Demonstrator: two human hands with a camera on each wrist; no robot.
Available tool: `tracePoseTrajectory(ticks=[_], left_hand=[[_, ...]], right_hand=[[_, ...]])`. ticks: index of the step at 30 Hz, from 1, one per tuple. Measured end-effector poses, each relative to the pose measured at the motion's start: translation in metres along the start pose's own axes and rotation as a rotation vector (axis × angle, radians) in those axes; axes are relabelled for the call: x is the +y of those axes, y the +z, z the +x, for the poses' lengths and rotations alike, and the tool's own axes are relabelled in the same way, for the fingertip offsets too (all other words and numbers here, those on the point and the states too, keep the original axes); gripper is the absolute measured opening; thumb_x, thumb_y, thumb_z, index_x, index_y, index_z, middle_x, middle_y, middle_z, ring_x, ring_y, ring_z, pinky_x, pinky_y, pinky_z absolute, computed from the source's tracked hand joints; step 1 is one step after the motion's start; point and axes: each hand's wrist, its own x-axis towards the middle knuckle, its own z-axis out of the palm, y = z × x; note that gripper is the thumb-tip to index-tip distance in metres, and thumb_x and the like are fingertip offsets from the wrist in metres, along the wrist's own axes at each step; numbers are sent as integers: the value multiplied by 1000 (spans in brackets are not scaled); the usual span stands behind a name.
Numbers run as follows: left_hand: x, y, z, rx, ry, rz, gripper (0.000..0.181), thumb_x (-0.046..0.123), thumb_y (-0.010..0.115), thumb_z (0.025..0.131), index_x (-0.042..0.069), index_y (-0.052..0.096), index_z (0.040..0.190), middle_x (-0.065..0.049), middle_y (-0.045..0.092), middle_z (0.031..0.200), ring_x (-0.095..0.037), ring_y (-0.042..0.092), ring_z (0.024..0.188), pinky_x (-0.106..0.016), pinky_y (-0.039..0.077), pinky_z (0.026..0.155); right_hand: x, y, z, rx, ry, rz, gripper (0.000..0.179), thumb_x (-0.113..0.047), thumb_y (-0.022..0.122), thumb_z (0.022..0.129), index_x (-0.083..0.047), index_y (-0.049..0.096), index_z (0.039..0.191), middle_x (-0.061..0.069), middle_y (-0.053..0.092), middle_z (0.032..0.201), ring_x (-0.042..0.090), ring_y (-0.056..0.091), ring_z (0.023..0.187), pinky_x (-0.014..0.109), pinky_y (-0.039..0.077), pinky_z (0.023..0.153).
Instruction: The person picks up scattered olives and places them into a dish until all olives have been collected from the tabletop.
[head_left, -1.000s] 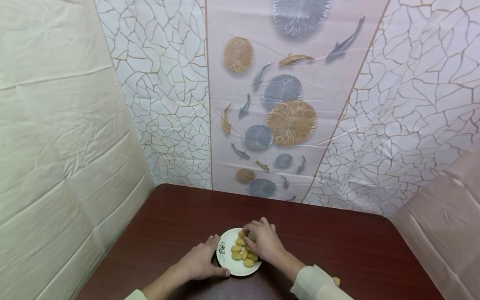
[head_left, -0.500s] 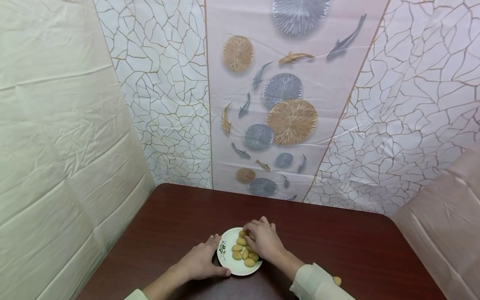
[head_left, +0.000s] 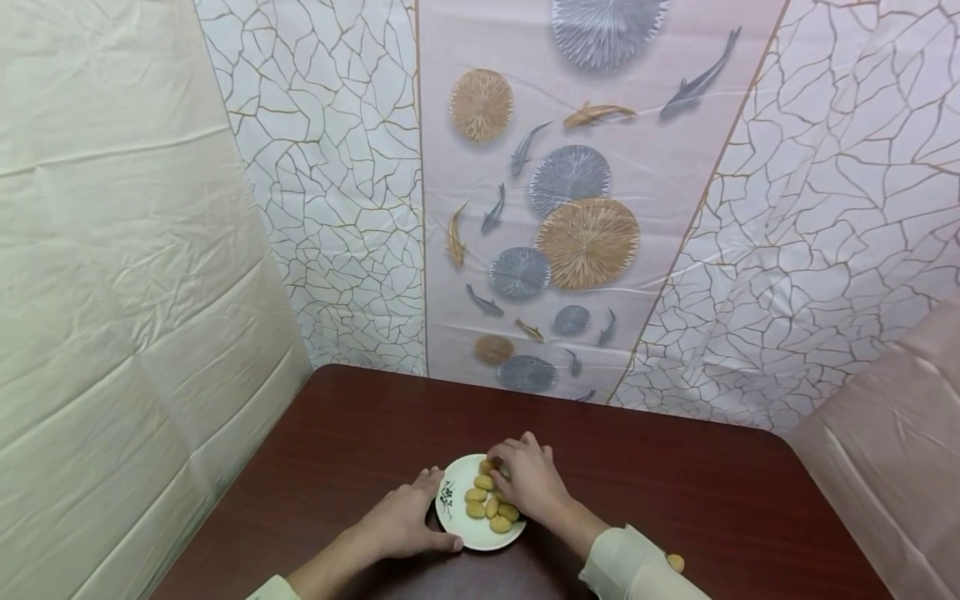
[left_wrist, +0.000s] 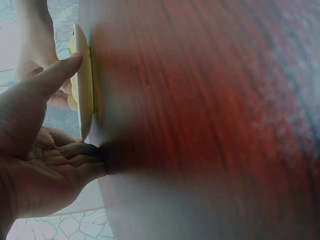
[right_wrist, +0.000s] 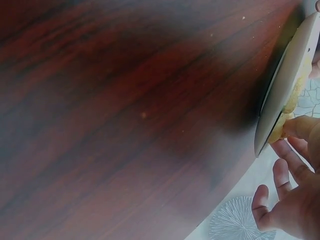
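A small white plate (head_left: 457,520) with a dark floral print stands on the table, several golden oval pieces (head_left: 500,524) lying mostly on its right half. My left hand (head_left: 401,521) is at the plate's left rim, its thumb and fingers spread and fairly straight. In the left wrist view the thumb (left_wrist: 67,70) touches the rim. My right hand (head_left: 531,481) reaches over the far right of the plate. Its thumb and forefinger pinch a golden oval piece (right_wrist: 278,129) by the rim, while the other fingers stay loosely bent. The right hand hides some pieces in the head view.
Dark reddish-brown wood makes up the table (head_left: 360,433). One more golden piece (head_left: 676,563) lies on it beside the right sleeve (head_left: 630,562), which partly covers it. Patterned cloth (head_left: 352,250) hangs behind the table, and pale cloth (head_left: 127,292) hangs along the left.
The head view has shifted slightly. Both hands, the plate and the pieces keep nearly the same places relative to one another.
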Motion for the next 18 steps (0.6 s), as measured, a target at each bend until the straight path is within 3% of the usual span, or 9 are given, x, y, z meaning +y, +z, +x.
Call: tracePoseTrajectory(ticks=[8, 18], left_hand=[[1, 0, -1, 9, 9, 7, 121, 64, 90, 84, -6, 37, 169, -31, 40, 174, -50, 41, 161, -72, 39, 126], [-1, -1, 1, -2, 11, 2, 121, 63, 90, 85, -6, 36, 169, -31, 39, 174, -50, 41, 162, -73, 39, 125]], right_hand=[[-1, -2, -2, 26, -5, -5, 19, -17, 86, 96, -18, 81, 115, 2, 79, 117, 22, 56, 100, 40, 41, 76], [-4, -15, -11, 53, -2, 19, 21, -16, 84, 96, -17, 82, 117, 1, 79, 116, 20, 54, 98, 37, 36, 75]])
